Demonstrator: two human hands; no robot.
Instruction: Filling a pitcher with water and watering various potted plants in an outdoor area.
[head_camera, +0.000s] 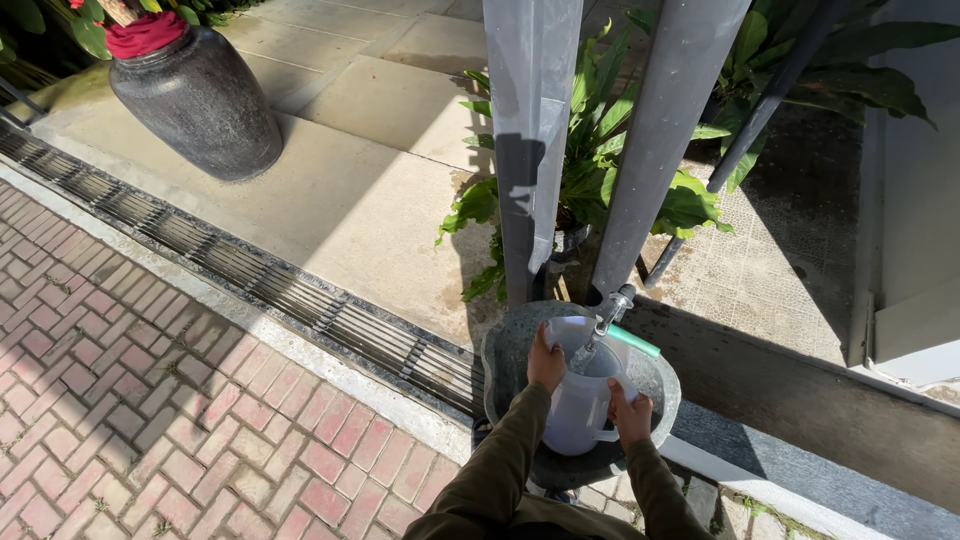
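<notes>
A translucent white plastic jug sits inside a round grey stone basin under a metal tap. Water runs from the tap into the jug. My left hand grips the jug's rim on the left side. My right hand holds the jug's right side by its handle. Both arms wear olive-green sleeves. A short green hose piece sticks out to the right of the tap.
Two grey metal posts rise behind the basin, with leafy green plants around them. A metal drain grate runs diagonally between red brick paving and pale stone slabs. A large dark pot stands far left.
</notes>
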